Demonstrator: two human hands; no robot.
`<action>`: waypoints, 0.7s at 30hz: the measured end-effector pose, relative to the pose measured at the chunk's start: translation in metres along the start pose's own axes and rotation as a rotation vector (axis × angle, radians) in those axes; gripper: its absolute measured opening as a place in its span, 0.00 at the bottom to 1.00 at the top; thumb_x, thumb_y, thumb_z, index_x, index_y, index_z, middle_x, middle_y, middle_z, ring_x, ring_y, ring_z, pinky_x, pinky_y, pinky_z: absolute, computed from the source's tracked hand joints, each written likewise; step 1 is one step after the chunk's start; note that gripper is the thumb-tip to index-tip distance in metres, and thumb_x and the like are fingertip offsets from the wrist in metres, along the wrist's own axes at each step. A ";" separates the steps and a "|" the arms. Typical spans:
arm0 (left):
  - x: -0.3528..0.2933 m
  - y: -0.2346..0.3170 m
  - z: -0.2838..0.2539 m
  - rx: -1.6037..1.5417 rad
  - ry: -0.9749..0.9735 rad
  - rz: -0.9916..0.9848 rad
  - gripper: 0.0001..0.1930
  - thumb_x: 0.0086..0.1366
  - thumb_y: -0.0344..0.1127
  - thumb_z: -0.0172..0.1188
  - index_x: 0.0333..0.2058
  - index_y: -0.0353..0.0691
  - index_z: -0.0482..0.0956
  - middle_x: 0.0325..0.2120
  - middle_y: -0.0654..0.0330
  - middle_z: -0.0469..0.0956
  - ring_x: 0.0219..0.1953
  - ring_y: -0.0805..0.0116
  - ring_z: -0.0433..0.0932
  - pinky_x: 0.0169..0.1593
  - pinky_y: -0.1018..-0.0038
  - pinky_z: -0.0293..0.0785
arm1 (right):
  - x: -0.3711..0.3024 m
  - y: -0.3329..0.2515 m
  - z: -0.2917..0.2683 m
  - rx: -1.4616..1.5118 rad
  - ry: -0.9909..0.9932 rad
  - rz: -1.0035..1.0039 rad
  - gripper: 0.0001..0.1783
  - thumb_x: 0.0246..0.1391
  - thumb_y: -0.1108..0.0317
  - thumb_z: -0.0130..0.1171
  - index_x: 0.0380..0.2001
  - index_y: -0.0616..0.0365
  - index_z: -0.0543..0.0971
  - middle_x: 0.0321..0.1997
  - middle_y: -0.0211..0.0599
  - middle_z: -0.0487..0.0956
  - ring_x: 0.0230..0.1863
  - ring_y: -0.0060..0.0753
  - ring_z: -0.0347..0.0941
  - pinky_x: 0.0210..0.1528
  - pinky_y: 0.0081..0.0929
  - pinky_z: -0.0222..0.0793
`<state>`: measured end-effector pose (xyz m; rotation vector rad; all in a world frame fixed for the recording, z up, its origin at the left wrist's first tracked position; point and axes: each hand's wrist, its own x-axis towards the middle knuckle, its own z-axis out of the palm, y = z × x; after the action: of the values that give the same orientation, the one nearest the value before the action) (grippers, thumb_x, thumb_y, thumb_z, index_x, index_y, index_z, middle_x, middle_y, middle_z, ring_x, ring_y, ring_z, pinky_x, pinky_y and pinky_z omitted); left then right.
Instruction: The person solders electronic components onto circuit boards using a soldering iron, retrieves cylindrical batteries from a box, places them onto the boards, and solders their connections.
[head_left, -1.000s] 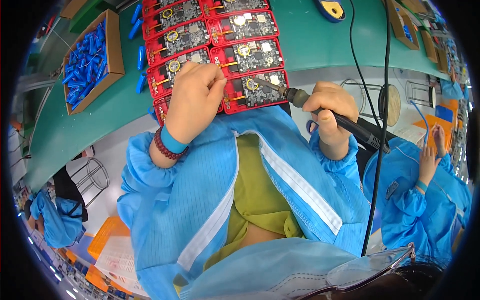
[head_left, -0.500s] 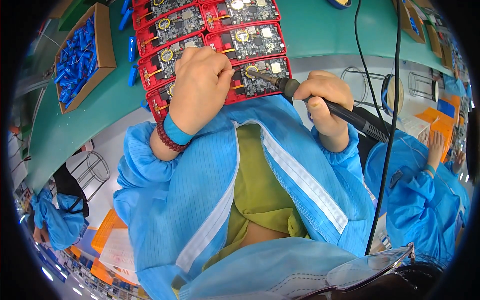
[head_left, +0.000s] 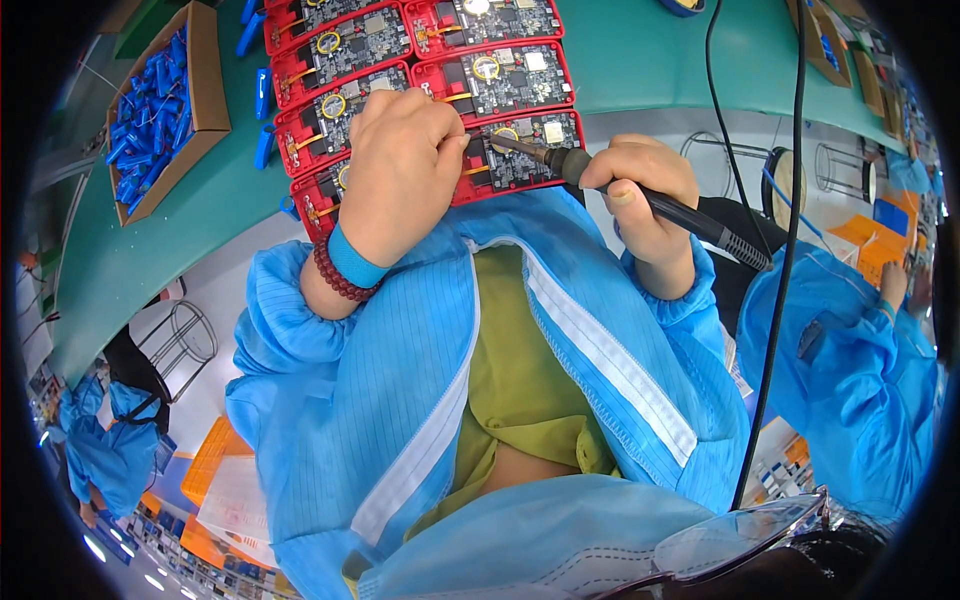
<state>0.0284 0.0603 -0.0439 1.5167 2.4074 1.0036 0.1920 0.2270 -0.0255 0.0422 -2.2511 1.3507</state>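
My right hand [head_left: 645,190] is wrapped round the black handle of a soldering iron [head_left: 690,218]. Its metal tip points left over the nearest right-hand circuit board [head_left: 522,165], close to my left fingertips. That board sits in an open red case [head_left: 580,135]. Over the near cases rests my left hand [head_left: 400,170], its fingers curled and thumb pressed to the forefinger. What it pinches, if anything, is hidden. More red cases [head_left: 490,82] with boards, each with a round yellow-ringed part, lie in two columns beyond my hands.
A cardboard box [head_left: 208,75] of blue wired cells stands left on the green table [head_left: 640,65]; several loose blue cells [head_left: 263,95] lie beside the cases. A black cable [head_left: 790,260] hangs at right. Co-workers in blue are at the right [head_left: 850,370] and left [head_left: 105,440].
The soldering iron's tip has shifted slightly left, nearer my left fingertips. My left hand stays almost in place. The co-worker at right has moved an arm.
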 end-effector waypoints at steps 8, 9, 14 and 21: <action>-0.002 -0.004 -0.002 -0.002 0.009 0.000 0.01 0.50 0.28 0.59 0.22 0.40 0.76 0.24 0.60 0.72 0.35 0.57 0.68 0.40 0.64 0.64 | -0.003 -0.001 0.000 0.079 0.056 0.056 0.12 0.51 0.62 0.55 0.24 0.61 0.77 0.18 0.34 0.74 0.17 0.31 0.66 0.20 0.27 0.59; -0.002 -0.005 -0.002 0.002 0.003 0.001 0.01 0.50 0.28 0.59 0.22 0.40 0.76 0.24 0.60 0.72 0.35 0.57 0.68 0.40 0.64 0.64 | -0.002 0.000 0.000 0.076 0.050 0.049 0.12 0.51 0.62 0.55 0.24 0.62 0.77 0.18 0.35 0.74 0.17 0.31 0.66 0.20 0.27 0.59; -0.003 -0.006 -0.001 0.008 0.007 0.025 0.01 0.50 0.28 0.59 0.23 0.40 0.76 0.24 0.61 0.72 0.36 0.58 0.68 0.40 0.64 0.64 | -0.002 0.000 0.002 0.081 0.058 0.046 0.12 0.52 0.63 0.55 0.25 0.62 0.76 0.19 0.36 0.74 0.18 0.31 0.66 0.21 0.27 0.60; -0.003 -0.005 -0.003 0.018 -0.015 0.051 0.01 0.50 0.28 0.58 0.23 0.41 0.76 0.24 0.61 0.72 0.36 0.58 0.68 0.41 0.64 0.63 | 0.000 -0.001 0.001 0.066 0.043 0.071 0.11 0.52 0.64 0.54 0.26 0.63 0.76 0.19 0.36 0.75 0.19 0.31 0.68 0.23 0.26 0.62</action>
<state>0.0252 0.0552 -0.0451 1.5938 2.3851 0.9795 0.1915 0.2258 -0.0251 -0.0436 -2.1909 1.4487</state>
